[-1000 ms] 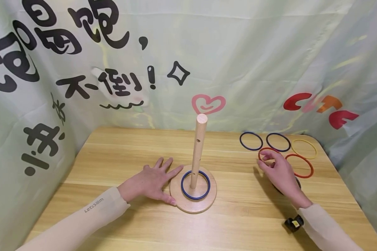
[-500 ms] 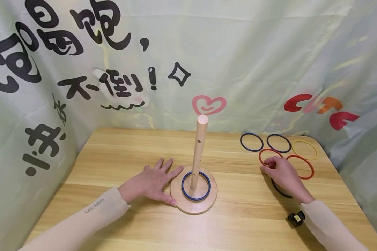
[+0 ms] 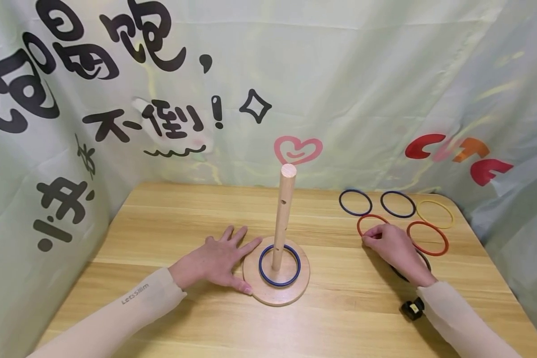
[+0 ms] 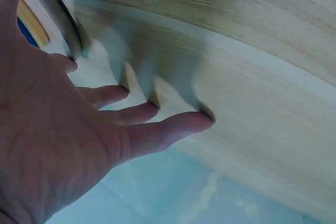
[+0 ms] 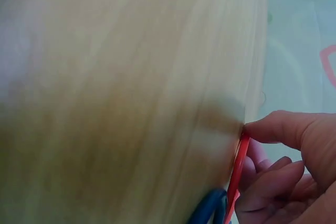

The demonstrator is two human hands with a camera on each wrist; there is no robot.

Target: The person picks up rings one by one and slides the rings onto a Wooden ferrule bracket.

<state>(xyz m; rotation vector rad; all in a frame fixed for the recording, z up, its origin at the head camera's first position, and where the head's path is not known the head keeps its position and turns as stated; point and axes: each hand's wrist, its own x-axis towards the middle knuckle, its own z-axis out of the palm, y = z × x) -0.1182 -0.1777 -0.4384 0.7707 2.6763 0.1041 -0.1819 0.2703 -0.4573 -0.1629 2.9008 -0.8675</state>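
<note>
A wooden peg (image 3: 283,219) stands upright on a round wooden base (image 3: 277,297), with a blue ring (image 3: 279,285) lying around its foot. My left hand (image 3: 217,258) is spread flat at the base's left side, thumb and index finger at its edge; the left wrist view shows the fingertips on the tabletop. Farther right, my right hand (image 3: 391,248) pinches the near-left rim of a red ring (image 5: 238,169) between thumb and fingers. That ring's far side reaches toward a blue ring (image 3: 356,215) behind it. Under the right wrist, a dark ring (image 3: 398,274) is partly hidden.
Right of the held ring lie another red ring (image 3: 436,254), a second blue ring (image 3: 382,203) and a yellow ring (image 3: 453,216). A printed curtain (image 3: 358,99) hangs behind the wooden table (image 3: 174,209). The small black camera (image 3: 412,309) sits at my right wrist.
My right hand has closed its fingers on the red ring's rim and drawn it slightly left. The blue ring behind has shifted a little left as well. My left hand keeps its place.
</note>
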